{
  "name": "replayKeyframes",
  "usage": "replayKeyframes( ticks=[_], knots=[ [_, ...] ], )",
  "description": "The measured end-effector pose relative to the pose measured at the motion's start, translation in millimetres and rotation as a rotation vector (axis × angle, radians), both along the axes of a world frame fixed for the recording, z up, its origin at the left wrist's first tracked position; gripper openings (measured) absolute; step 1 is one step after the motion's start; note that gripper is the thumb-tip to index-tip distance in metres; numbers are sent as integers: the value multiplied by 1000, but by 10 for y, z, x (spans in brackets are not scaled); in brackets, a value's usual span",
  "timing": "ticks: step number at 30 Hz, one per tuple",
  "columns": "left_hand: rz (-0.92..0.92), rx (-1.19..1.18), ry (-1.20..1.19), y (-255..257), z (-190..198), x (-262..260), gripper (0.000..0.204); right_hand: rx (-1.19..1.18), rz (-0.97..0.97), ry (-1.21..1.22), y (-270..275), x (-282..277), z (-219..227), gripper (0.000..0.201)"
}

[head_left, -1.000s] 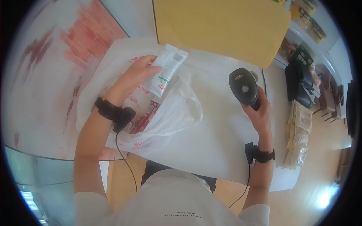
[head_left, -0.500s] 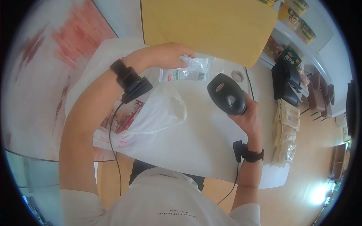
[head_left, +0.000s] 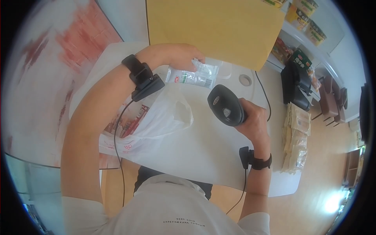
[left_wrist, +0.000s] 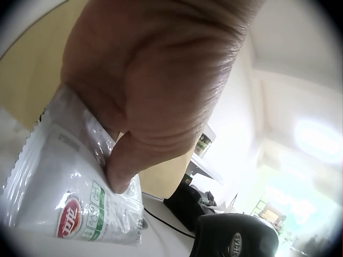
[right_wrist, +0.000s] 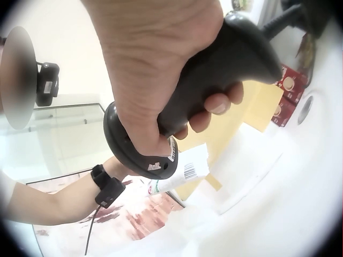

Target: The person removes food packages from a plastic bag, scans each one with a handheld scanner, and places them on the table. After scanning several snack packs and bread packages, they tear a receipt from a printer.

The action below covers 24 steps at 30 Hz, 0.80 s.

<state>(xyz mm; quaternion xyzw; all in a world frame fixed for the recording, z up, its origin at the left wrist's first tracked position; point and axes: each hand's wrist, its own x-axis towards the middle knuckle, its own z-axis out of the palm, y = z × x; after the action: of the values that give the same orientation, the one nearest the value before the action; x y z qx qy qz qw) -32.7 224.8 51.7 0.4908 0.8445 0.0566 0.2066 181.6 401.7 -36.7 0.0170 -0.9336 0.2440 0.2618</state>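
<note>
"Where's the packet [head_left: 187, 77]?"
"Just beyond the bag [head_left: 168, 113], pinched in my left hand [head_left: 182, 56]; my right hand [head_left: 255, 121] grips the scanner [head_left: 226, 105]."
"Which step?"
"Scanning 1 barcode [head_left: 208, 82], I'd judge; next calls for square aim."

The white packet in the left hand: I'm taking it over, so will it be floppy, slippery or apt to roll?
The white packet probably gives softly: it looks creased near the left hand. Its shiny surface may slip. Its flattened shape makes rolling unlikely.
</note>
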Motion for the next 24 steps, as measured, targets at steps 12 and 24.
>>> replayKeyframes(
  ticks=[12, 24],
  knots=[
    [167, 89, -68, -972, -9, -9, 36, -272, -164, -32, 5, -89, -69, 85],
    [881, 367, -536, -2675, -482, 762, 32, -576, 34, 7, -5, -185, -162, 71]
  ],
)
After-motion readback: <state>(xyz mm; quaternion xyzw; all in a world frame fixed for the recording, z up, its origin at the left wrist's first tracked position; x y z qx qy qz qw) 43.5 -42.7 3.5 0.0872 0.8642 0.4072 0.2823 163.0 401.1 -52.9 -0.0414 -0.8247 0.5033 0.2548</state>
